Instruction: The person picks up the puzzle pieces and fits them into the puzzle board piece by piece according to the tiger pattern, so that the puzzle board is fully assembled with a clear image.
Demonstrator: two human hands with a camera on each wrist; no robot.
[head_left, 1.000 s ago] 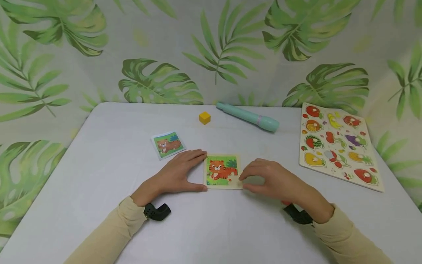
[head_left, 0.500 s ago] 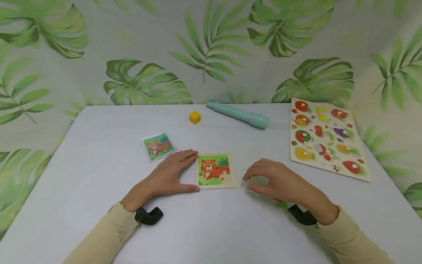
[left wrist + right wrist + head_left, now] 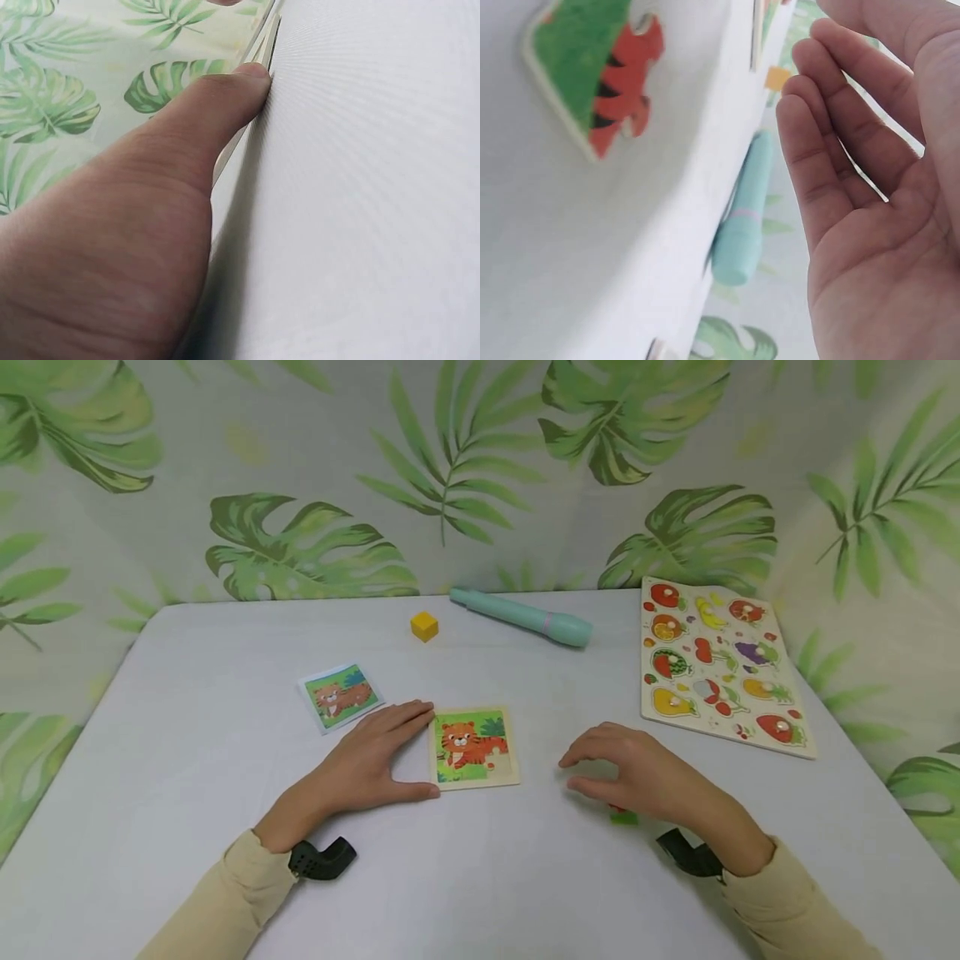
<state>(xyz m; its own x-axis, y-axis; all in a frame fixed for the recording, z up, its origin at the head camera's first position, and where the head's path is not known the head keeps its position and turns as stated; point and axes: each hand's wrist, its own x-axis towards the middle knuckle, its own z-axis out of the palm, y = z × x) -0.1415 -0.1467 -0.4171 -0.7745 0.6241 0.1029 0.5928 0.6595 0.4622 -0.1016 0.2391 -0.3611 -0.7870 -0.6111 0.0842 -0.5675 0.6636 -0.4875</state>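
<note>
A small wooden tiger puzzle (image 3: 468, 747) lies on the white table, with a bare gap at its lower right corner. My left hand (image 3: 360, 772) rests at the puzzle's left side, thumb and fingertips spread to touch its edge near the two left corners; the thumb (image 3: 217, 105) is against the frame in the left wrist view. To the right of the puzzle, my right hand (image 3: 637, 768) hovers with loosely bent fingers and holds nothing. Beneath it lies a loose puzzle piece (image 3: 622, 82) in green and striped orange, mostly hidden by the hand in the head view.
A tiger picture card (image 3: 341, 697) lies behind the left hand. Farther back are a yellow cube (image 3: 424, 627) and a teal tube (image 3: 525, 617) with a wide end. A fruit peg board (image 3: 723, 668) lies at the right, near the patterned backdrop (image 3: 480, 468).
My right hand has drawn away to the right from the puzzle's edge, and the loose piece shows under it. My left hand keeps its place at the puzzle. The head view has shifted.
</note>
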